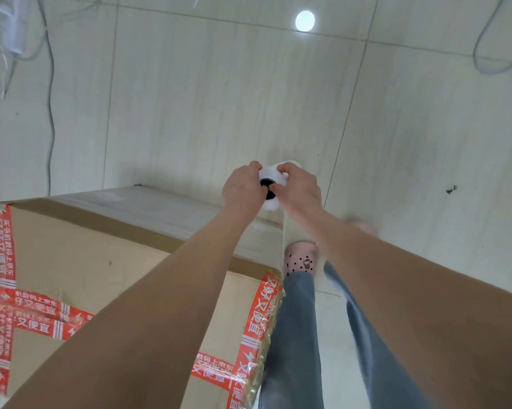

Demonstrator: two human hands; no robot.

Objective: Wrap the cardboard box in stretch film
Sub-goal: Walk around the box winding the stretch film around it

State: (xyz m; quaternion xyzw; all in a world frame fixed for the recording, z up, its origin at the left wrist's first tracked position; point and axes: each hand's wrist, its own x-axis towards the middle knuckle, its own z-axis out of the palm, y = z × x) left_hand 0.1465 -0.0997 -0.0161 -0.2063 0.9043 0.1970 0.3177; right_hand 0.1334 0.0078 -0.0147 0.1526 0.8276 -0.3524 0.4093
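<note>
- A dark cable point(51, 113) trails over the tiled floor point(189, 98) at far left, well apart from the work.
- The cardboard box point(71, 261) stands on the floor at lower left, its top crossed by red printed tape point(4, 261). The top face looks like bare cardboard, so I judge it is not yet covered.
- Glossy bands of stretch film point(175, 214) lie along the box's far side, and crinkled film shows over the tape at its right edge. That suggests at least one pass round the sides is done, though how many layers I cannot tell.
- The left hand point(243, 190) grips the film roll point(271, 174) beyond the box's far right corner, fingers curled over the roll's rim and thumb at the dark core hole.
- The right hand point(299, 190) grips the same end from the other side, fingers curled round it — both hands share the roll, held upright.
- A taut sheet of film runs from the roll back to the box corner, so the wrapping looks to be mid-turn.
- A pink slipper point(300, 261) and grey trouser legs stand just beside the box's right edge.
- Left to do, by my reading — more turns around the sides, perhaps the top, then tearing the film and pressing down the tail.
- A second cable point(484, 54) loops at far right.
</note>
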